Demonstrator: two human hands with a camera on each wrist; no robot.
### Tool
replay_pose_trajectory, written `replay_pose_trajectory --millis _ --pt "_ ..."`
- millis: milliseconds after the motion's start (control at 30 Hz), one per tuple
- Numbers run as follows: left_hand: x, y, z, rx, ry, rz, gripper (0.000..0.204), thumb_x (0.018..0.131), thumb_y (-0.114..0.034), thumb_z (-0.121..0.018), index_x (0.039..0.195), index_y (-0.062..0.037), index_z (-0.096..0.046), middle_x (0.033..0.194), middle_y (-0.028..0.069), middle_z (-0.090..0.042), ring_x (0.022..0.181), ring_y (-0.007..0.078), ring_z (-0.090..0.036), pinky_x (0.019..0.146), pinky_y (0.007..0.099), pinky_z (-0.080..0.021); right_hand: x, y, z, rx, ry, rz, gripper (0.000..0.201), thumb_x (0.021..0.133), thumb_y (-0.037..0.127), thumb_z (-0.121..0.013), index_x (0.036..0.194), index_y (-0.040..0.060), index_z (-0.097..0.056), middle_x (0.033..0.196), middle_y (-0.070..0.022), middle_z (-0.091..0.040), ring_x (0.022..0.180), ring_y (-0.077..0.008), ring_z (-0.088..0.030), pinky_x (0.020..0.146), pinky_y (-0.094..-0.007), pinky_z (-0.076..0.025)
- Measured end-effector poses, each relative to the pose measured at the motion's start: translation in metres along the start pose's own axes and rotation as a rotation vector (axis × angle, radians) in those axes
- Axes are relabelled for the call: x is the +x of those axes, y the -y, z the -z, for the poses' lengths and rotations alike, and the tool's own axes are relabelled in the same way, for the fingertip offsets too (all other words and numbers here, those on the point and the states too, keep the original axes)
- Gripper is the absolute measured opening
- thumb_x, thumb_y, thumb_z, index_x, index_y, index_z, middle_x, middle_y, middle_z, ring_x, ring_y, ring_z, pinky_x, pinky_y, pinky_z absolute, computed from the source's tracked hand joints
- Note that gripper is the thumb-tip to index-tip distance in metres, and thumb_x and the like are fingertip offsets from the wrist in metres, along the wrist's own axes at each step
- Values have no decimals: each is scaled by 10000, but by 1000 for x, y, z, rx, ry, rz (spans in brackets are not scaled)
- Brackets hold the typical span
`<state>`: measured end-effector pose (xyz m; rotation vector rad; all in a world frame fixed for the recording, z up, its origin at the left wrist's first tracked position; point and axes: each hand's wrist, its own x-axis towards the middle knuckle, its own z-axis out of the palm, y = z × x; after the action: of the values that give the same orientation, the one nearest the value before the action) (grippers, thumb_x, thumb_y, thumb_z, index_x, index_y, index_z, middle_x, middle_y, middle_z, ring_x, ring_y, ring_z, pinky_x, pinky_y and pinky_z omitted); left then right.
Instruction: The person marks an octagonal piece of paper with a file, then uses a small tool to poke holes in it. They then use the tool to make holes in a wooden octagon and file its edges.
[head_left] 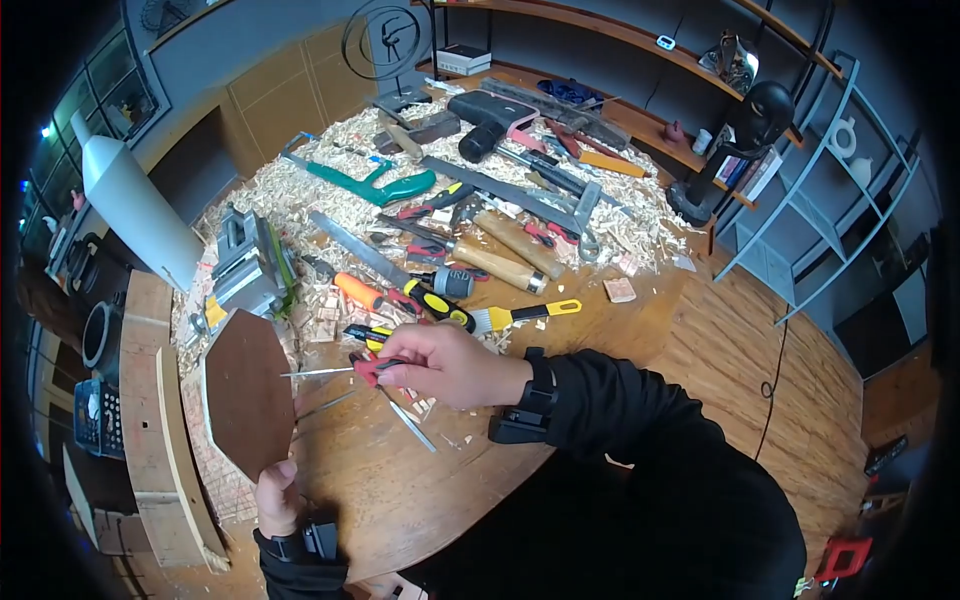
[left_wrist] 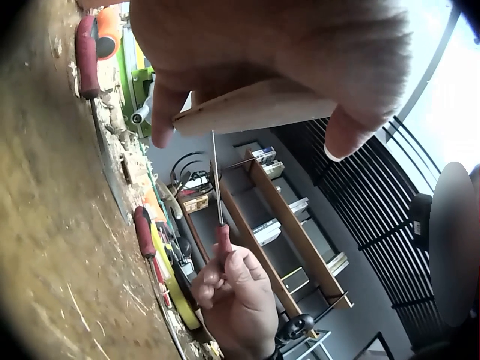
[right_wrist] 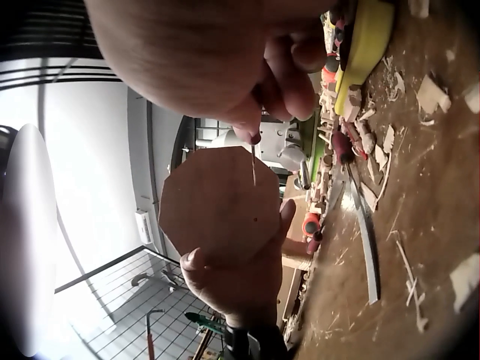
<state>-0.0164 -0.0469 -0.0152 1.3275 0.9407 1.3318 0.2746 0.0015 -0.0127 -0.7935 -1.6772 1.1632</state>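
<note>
My left hand [head_left: 278,497] holds an octagonal wooden board [head_left: 248,392] upright by its lower edge, thumb on the face toward me. In my right hand [head_left: 445,365], thumb and fingers pinch the red handle of a thin needle file [head_left: 322,372]. Its slim metal shaft points left and overlaps the right side of the board. Seen from the right wrist, the tip crosses the board's face [right_wrist: 217,206] near one edge, and a small dark spot marks the wood lower down. Two slender files [head_left: 408,422] lie on the table below my right hand.
A metal vise [head_left: 245,265] stands behind the board. Beyond my right hand lie a yellow-handled brush [head_left: 525,314], an orange handle [head_left: 358,291], wooden-handled chisels [head_left: 500,268] and a green-handled saw [head_left: 375,185]. Wood shavings [head_left: 255,190] cover the far table.
</note>
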Motion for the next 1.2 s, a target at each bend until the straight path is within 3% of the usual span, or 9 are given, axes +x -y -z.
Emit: replay_pose_trajectory --millis 100,333,533,600,667,767,1000,1133,1200 --pt "-2 -7 0 -21 45 105 847 701 -271 -613 1456 -1 -341 1408 205 -485 1272 365 -506 1133 463 -299 3 13 3 17 120 -290 162 975 162 -604 1001 5 -636 744 -3 -602 647 -47 -569 564 -206 -442" --pt "7 -13 -5 -113 109 165 799 681 -223 -599 1416 30 -418 1435 166 -480 1379 280 -391 1170 393 -227 11 10 -3 -258 -83 99 114 923 95 -642 994 5 -653 759 -55 -636 609 -104 -602 557 -250 -473" --pt "10 -11 6 -105 113 130 818 671 -213 -601 1430 18 -406 1452 178 -455 1386 287 -377 1177 404 -212 32 21 1 54 135 -441 106 917 108 -655 954 10 -644 750 -54 -633 599 -126 -596 552 -264 -456" --pt "11 -10 9 -85 102 128 826 667 -223 -609 1432 16 -408 1445 174 -464 1377 286 -385 1166 400 -226 34 20 -12 -406 -72 333 130 943 138 -640 932 9 -637 722 -34 -624 564 -90 -572 525 -240 -438" --pt "11 -19 5 -70 42 162 827 659 -234 -619 1425 9 -425 1446 164 -468 1351 274 -408 1128 389 -272 35 10 -14 -468 -94 467 155 966 159 -618 941 7 -632 704 -17 -612 541 -53 -545 499 -209 -421" --pt "13 -20 3 -28 -50 145 881 573 -226 -591 1396 37 -421 1330 221 -550 1310 356 -484 1070 418 -363 31 25 -9 140 110 -394 137 968 133 -613 957 -3 -621 693 -4 -581 565 -37 -533 488 -203 -406" --pt "7 -14 4 91 -8 90 922 586 -269 -678 1421 7 -399 1395 196 -496 1291 388 -493 1039 457 -380 30 3 -9 -385 -85 372 131 946 104 -641 1016 -5 -622 767 -11 -614 576 -53 -543 518 -206 -422" --pt "12 -16 4 11 17 122 843 634 -254 -635 1412 7 -440 1412 140 -493 1322 252 -439 1087 364 -313 29 24 -4 89 146 -451 129 896 49 -682 997 -12 -629 801 -50 -628 573 -61 -554 530 -205 -436" --pt "13 -14 2 -60 -19 133 880 641 -254 -647 1442 4 -388 1423 147 -482 1347 258 -421 1118 366 -283 25 14 -12 33 65 -316 132 880 31 -692 989 -11 -631 807 -58 -624 585 -66 -557 542 -208 -440"
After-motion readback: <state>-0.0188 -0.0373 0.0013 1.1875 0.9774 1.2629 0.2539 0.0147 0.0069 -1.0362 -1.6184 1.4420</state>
